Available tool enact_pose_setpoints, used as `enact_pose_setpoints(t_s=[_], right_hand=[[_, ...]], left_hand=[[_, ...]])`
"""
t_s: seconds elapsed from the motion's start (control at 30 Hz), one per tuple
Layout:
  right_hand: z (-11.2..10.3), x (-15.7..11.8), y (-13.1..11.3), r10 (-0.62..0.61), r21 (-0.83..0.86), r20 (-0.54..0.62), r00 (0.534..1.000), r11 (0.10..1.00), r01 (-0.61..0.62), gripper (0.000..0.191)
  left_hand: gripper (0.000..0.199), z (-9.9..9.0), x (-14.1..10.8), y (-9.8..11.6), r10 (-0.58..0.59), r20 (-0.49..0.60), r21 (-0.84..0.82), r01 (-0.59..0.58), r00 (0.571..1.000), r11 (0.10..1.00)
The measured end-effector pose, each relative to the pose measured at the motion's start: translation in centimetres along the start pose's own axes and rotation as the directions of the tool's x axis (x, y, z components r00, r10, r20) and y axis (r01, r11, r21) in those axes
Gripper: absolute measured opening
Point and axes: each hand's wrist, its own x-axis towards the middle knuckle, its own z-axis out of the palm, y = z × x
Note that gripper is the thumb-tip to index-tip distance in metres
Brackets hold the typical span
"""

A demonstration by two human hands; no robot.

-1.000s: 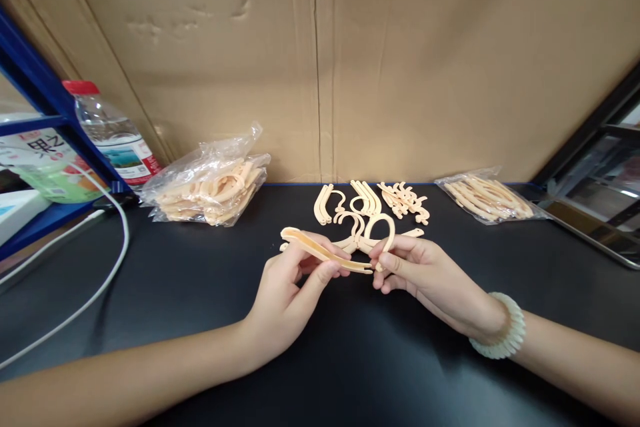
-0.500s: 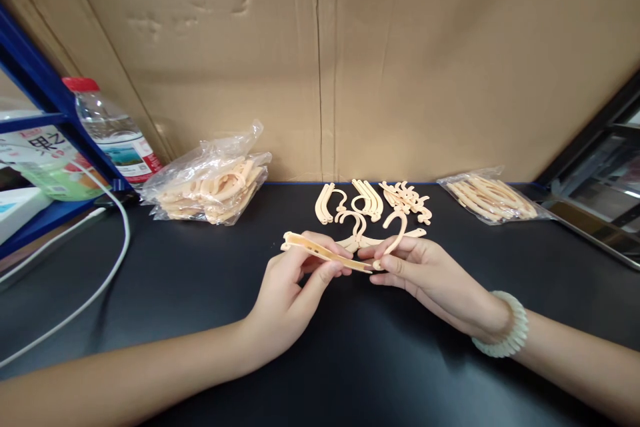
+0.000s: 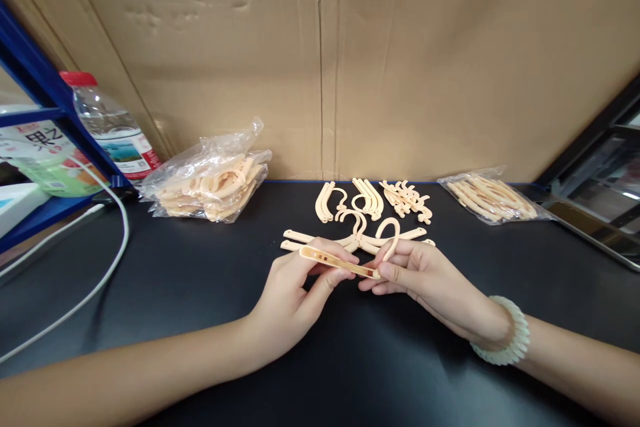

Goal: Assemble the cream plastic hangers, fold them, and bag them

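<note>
My left hand (image 3: pixel 300 290) pinches a cream plastic hanger arm (image 3: pixel 320 256), its hollow side turned toward me. In my right hand (image 3: pixel 420 270) a curved hanger hook (image 3: pixel 393 230) is gripped near its base, which meets the right end of the arm; whether the two are joined I cannot tell. Just behind my hands lie assembled hangers (image 3: pixel 357 237) with their hooks pointing away. Beyond them are loose hanger arms (image 3: pixel 369 199), more arms (image 3: pixel 326 202) beside a hook, and a heap of loose hooks (image 3: pixel 406 199).
A clear bag of hanger parts (image 3: pixel 210 180) stands at the back left, another bag of arms (image 3: pixel 495 197) at the back right. At left are a red-capped bottle (image 3: pixel 117 134), a blue shelf (image 3: pixel 55 107) and a white cable (image 3: pixel 117 260). Cardboard (image 3: pixel 400 67) walls the back.
The hook has turned and its base has come against the end of the arm. Both hands have shifted slightly nearer, baring more of the hangers behind.
</note>
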Motion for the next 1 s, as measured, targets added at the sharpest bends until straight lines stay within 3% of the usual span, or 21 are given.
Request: enact_pose_setpoints(t_s=[0.27, 0.5, 0.7, 0.8, 1.0], right_hand=[[0.4, 0.0, 0.4, -0.118, -0.137, -0.06, 0.991, 0.985, 0.109, 0.032], [0.7, -0.2, 0.3, -0.097, -0.066, -0.07, 0.993, 0.994, 0.093, 0.03], [0.7, -0.1, 0.2, -0.177, -0.089, -0.119, 0.977, 0.982, 0.167, 0.031], [0.6, -0.1, 0.5, -0.155, -0.092, -0.097, 0.983, 0.985, 0.147, 0.032], [1.0, -0.3, 0.4, -0.138, -0.001, -0.008, 0.99, 0.99, 0.138, 0.027]], left_hand=[[0.007, 0.2, -0.2, -0.4, -0.167, 0.03, -0.174, 0.169, 0.986, 0.97], [0.01, 0.4, 0.1, 0.3, -0.301, -0.001, -0.234, 0.292, 0.954, 0.927], [0.015, 0.5, 0.2, 0.3, -0.385, -0.037, -0.26, 0.363, 0.922, 0.895], [0.014, 0.8, 0.2, 0.5, -0.428, 0.018, -0.319, 0.411, 0.903, 0.854], [0.021, 1.8, -0.2, 1.0, -0.51, 0.26, -0.497, 0.566, 0.82, 0.658]])
